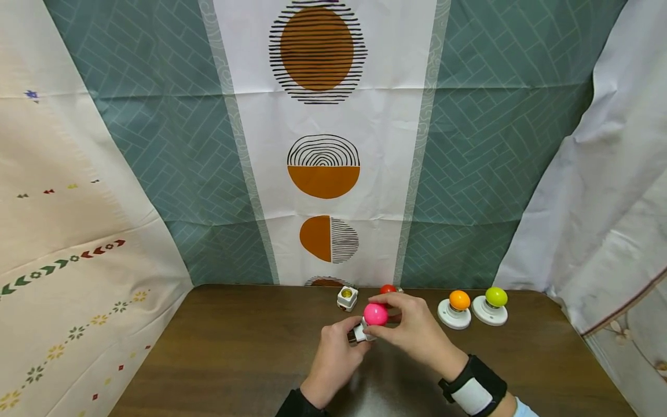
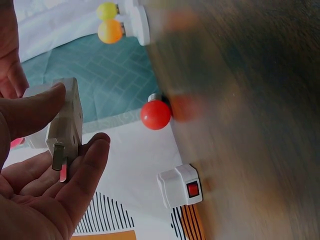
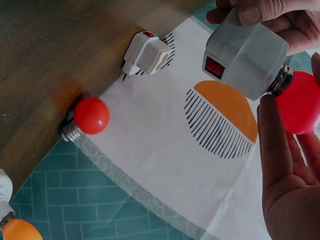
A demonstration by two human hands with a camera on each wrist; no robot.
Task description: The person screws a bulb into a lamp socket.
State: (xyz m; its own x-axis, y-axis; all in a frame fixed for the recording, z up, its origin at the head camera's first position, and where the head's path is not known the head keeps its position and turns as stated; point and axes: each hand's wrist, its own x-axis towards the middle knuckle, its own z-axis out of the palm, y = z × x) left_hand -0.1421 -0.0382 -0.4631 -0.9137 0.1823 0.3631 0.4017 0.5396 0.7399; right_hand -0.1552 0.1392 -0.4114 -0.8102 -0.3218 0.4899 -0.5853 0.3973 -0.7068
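My left hand [image 1: 337, 351] grips a white plug-in bulb socket [image 3: 247, 52] with a red rocker switch; its flat metal prongs show in the left wrist view. The fingers of my right hand [image 1: 414, 327] hold a pink light bulb [image 1: 376, 314] around its globe. The bulb's metal screw base sits at the socket's mouth, with part of the thread still showing in the right wrist view. Both hands are raised over the front middle of the table. Behind them a red bulb [image 2: 156, 115] lies loose on the wood, partly hidden by my right hand in the head view.
A second white switched socket [image 1: 347, 298], without a bulb, stands at the table's back edge. To the right, an orange bulb [image 1: 460, 300] and a yellow-green bulb [image 1: 496, 296] stand in round white bases. A patterned cloth [image 1: 333, 116] hangs behind the brown table [image 1: 234, 347].
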